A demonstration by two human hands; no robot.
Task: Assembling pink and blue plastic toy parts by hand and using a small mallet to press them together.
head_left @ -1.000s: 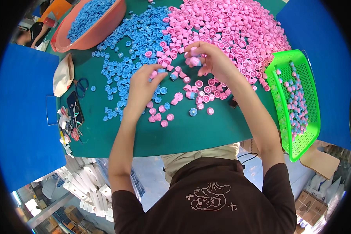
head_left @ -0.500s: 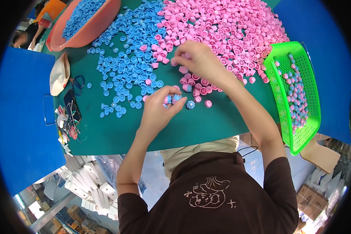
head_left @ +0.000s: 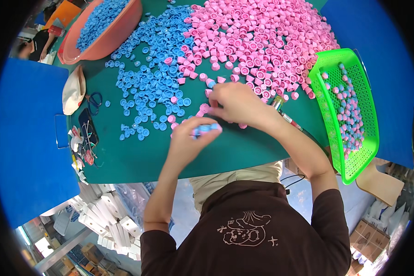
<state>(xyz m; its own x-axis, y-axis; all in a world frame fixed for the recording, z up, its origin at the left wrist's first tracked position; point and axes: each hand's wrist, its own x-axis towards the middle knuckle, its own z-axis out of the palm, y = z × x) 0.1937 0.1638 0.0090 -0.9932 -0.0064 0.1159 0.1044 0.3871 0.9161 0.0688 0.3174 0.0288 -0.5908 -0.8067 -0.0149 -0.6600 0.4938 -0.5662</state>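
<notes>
My left hand is closed around small blue-and-pink pieces, held just above the green table. How many it holds is hidden by the fingers. To its upper right, my right hand reaches down with curled fingers among small pink cups. Its fingertips are partly hidden, so what they grip does not show. A pink-and-blue piece lies just beyond them. Loose blue caps spread to the left of my hands, and a wide heap of pink cups fills the far side.
A green basket at right holds joined pink-and-blue pieces. Beside my right forearm lies a metal-tipped tool with a hose. A salmon tub of blue caps stands far left, near a pouch and phone. Another person is beyond.
My right hand has come nearer and lower, toward my left hand, over the near pink cups. My left hand has shifted slightly nearer, still holding pieces. The hose tool now shows beside my right forearm.
</notes>
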